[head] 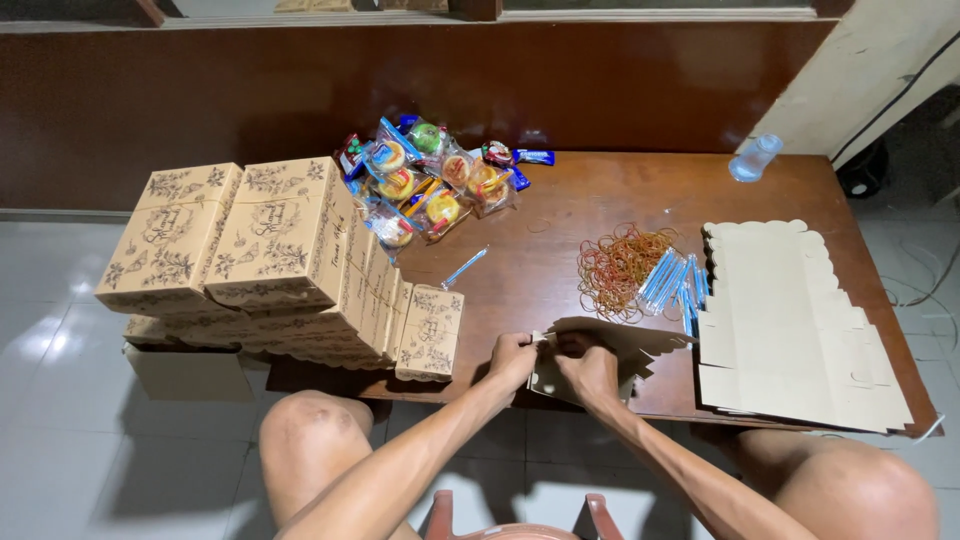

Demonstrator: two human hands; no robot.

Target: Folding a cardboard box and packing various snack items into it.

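Note:
At the near edge of a low brown wooden table (600, 200), my left hand (513, 359) and my right hand (588, 366) both pinch a flat tan cardboard box blank (610, 345), partly folded between them. The two hands sit side by side, fingers closed on a small flap at the blank's left end. My bare knees show below the table edge.
Finished printed boxes (270, 250) are piled on the left. Wrapped snacks (430, 180) lie at the back, a heap of rubber bands (615, 265) and blue-wrapped items (675, 285) in the middle, flat box blanks (790, 320) on the right, a plastic cup (752, 158) far right.

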